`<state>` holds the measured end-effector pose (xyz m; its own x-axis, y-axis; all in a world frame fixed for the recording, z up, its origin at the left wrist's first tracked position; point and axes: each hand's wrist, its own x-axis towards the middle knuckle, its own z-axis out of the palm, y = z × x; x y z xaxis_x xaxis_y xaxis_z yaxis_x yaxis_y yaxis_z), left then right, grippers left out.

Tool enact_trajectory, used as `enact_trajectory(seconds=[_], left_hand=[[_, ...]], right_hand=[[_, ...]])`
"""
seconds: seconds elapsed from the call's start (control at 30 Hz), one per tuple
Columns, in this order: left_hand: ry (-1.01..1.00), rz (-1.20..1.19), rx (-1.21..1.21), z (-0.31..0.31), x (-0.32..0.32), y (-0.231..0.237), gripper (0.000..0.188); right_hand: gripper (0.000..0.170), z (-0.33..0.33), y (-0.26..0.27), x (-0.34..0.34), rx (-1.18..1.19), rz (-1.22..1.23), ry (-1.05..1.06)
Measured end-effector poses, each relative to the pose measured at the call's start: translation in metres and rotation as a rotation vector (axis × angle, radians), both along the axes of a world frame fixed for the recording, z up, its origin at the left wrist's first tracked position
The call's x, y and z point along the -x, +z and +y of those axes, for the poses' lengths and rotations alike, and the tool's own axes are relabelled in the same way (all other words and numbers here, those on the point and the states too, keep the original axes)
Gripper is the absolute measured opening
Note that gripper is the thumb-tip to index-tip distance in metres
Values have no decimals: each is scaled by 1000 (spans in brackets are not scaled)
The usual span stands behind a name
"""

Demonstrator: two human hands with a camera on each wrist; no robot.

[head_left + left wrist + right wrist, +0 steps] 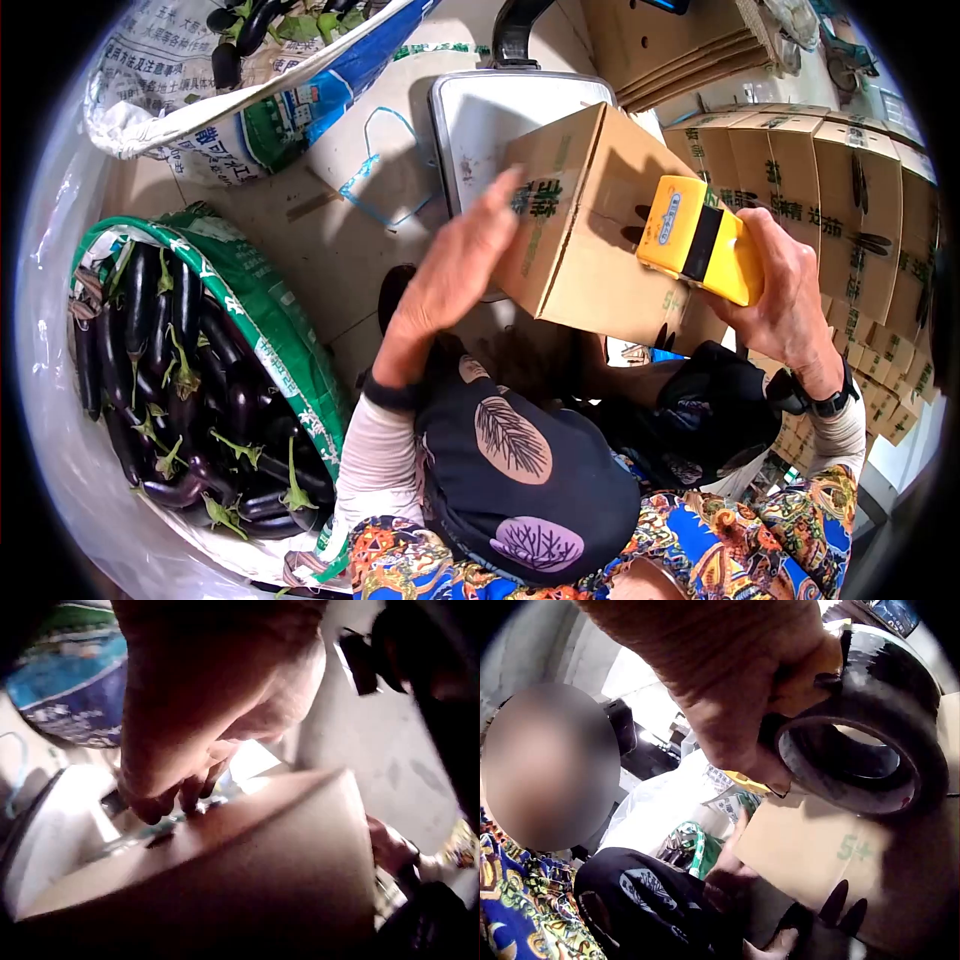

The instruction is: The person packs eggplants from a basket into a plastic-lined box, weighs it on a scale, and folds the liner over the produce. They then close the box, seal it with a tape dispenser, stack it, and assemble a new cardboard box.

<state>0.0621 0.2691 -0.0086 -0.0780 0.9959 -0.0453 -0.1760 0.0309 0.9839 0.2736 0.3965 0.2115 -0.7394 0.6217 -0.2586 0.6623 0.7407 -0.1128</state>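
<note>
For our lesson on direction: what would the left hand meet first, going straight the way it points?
Probably the cardboard box, close beside the left hand; blur leaves depth and contact unclear.

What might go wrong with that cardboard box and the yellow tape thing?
The carton might shift under any push, as it's unclear whether the left hand is bracing its side. The right hand holds the tape dispenser over it, so a slip might scrape or dent the cardboard. The green sack stands open at the person's left, so a bump could spill eggplants.
</note>
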Motion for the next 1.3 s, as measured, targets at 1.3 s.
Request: enact_trajectory(seconds=[1.3], left_hand=[[71,1268,-40,96,-18,36,54]], right_hand=[[48,16,-5,-116,7,235,83]])
